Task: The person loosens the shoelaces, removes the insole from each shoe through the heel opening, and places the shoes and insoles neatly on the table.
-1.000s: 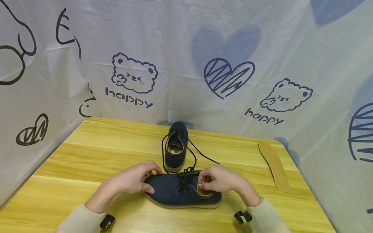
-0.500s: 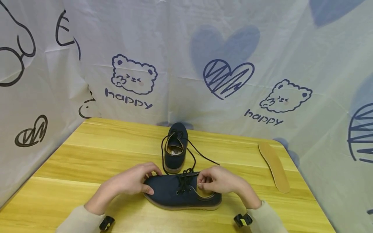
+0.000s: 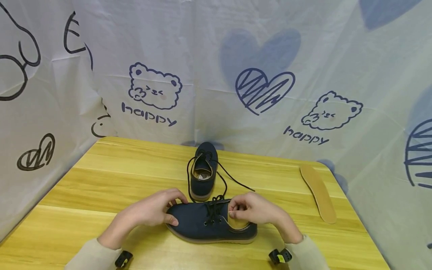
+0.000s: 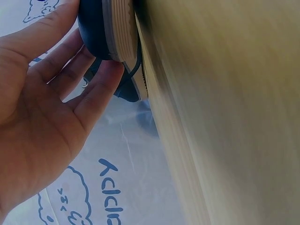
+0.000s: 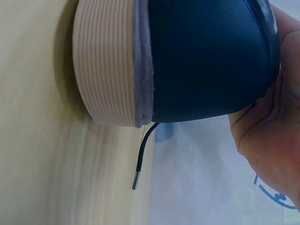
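A dark navy lace-up shoe point(image 3: 192, 221) lies sideways in front of the person, toe to the left, its pale ribbed sole on the table. The left hand point(image 3: 156, 208) grips its toe, thumb on the near side and fingers on the far side. The right hand point(image 3: 253, 210) reaches into the shoe's opening with curled fingers and thumb, pinching at a tan insole point(image 3: 239, 224); its fingertips are partly hidden. The right wrist view shows the shoe's heel point(image 5: 206, 65) in front of that hand. Black laces point(image 3: 212, 213) are tied over the tongue.
A second navy shoe point(image 3: 204, 183) stands behind, toe away, its long black lace point(image 3: 236, 179) trailing right. One loose tan insole point(image 3: 318, 195) lies at the right of the wooden table point(image 3: 101, 180). A printed white cloth point(image 3: 202, 93) hangs behind the table.
More of the tan insole shows in the shoe's opening than a second ago. Both hands keep nearly the same places.
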Available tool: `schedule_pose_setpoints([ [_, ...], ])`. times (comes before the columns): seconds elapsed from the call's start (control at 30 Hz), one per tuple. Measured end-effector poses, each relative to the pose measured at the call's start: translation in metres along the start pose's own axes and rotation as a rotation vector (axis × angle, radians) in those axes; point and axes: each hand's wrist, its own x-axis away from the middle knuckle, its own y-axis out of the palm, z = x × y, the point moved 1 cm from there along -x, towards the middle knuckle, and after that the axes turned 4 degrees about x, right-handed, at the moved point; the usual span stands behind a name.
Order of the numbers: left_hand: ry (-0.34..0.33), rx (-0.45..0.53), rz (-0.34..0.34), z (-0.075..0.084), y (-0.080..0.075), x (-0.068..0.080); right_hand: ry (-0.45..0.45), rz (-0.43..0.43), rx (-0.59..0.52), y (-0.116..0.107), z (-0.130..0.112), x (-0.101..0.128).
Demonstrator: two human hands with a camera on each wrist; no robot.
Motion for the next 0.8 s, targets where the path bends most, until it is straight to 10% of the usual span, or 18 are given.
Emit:
schedule_pose_setpoints([
  [0.8, 0.009, -0.026, 0.010, 0.003, 0.001, 0.000, -0.070, 0.132, 0.053, 0.006, -0.012, 0.005],
])
